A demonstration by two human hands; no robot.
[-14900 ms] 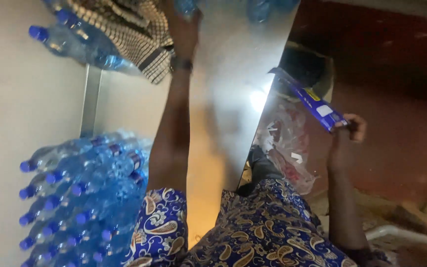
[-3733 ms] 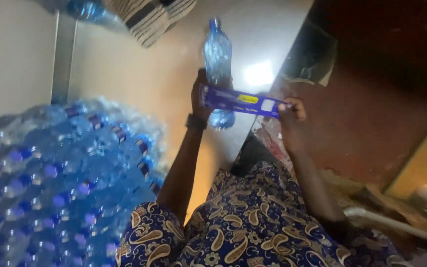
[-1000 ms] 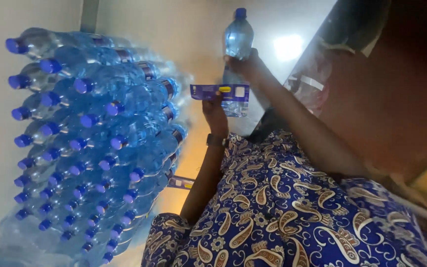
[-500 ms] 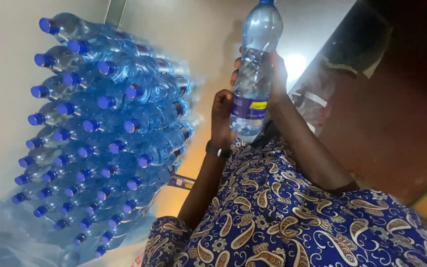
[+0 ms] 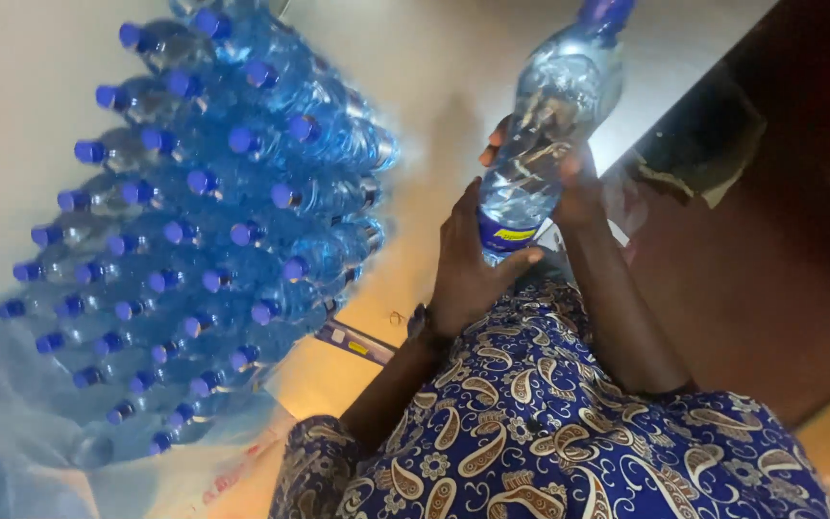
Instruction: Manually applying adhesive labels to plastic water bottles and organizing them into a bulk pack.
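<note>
— starting at the left of the frame?
— yes. stack of capped water bottles [image 5: 213, 221], blue caps facing the camera, filling the left half; loose clear plastic wrap [image 5: 12, 404] at lower left. just right of the stack's foot, a spare blue label strip [image 5: 355, 341] lying flat on the pale surface.
— and the middle?
— left hand [image 5: 468, 269], grip half closed: fingers laid along the blue label [image 5: 509, 231] at the low end of the bottle [image 5: 545, 125], thumb hooked under its base. looks like pressing the label round the bottle, so wrapping seems well along.
— bottle's place?
— upper centre, held in the air, tilted, cap [image 5: 605, 10] toward the top edge.
— right hand [image 5: 569, 178]?
— clenched round the bottle's middle from behind, fingertips showing on the near side.
— needs for a next move?
— probably a steady hold above and firm, even pressure along the label's seam.
— far right?
— patterned blue garment [image 5: 549, 423] below, dark reddish wall [image 5: 770, 240] behind.
</note>
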